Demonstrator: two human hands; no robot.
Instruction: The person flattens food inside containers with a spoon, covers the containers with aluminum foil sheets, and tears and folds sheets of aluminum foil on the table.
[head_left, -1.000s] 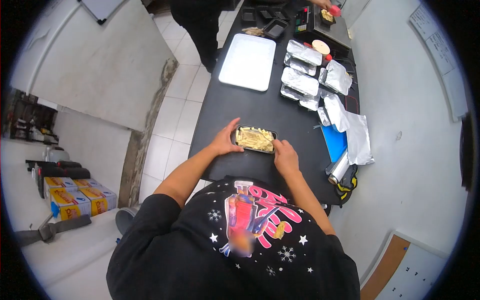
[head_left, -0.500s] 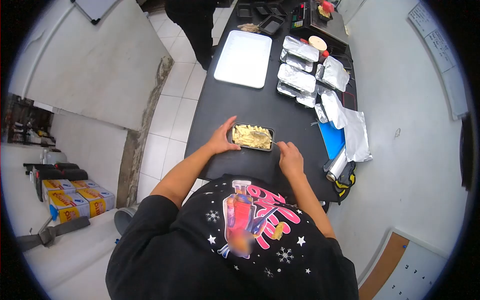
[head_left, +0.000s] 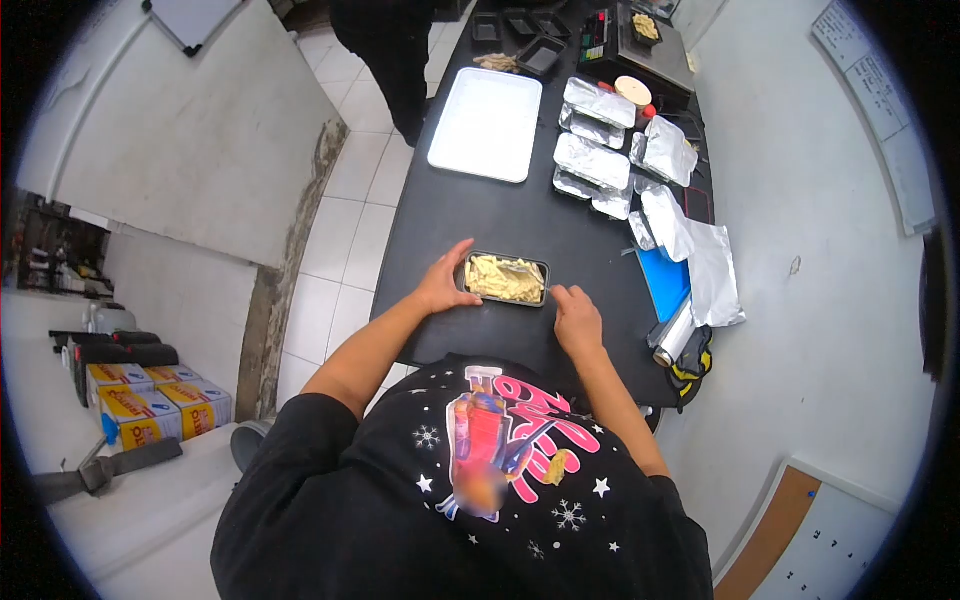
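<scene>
A small black tray [head_left: 547, 284] full of pale yellow food pieces [head_left: 500, 278] sits on the black table [head_left: 450, 217] in front of me. My left hand [head_left: 444, 284] is at the tray's left end, thumb and fingers spread around its corner. At the right end, my right hand [head_left: 577, 315] has its fingers closed on the handle of a metal utensil [head_left: 520, 268], probably a spoon or fork, whose head rests on the food. The utensil's exact shape is hard to make out.
A white tray [head_left: 487, 125] lies farther up the table. Foil-covered trays [head_left: 592, 161], foil sheets [head_left: 714, 275], a blue item [head_left: 662, 283] and a roll [head_left: 675, 335] are at the right. Beyond are empty black trays [head_left: 541, 54], a scale [head_left: 598, 45] and a person [head_left: 385, 60].
The utensil has moved over the food, and my right hand has shifted slightly right of the tray. The co-worker's hand and red item above the scale have left view.
</scene>
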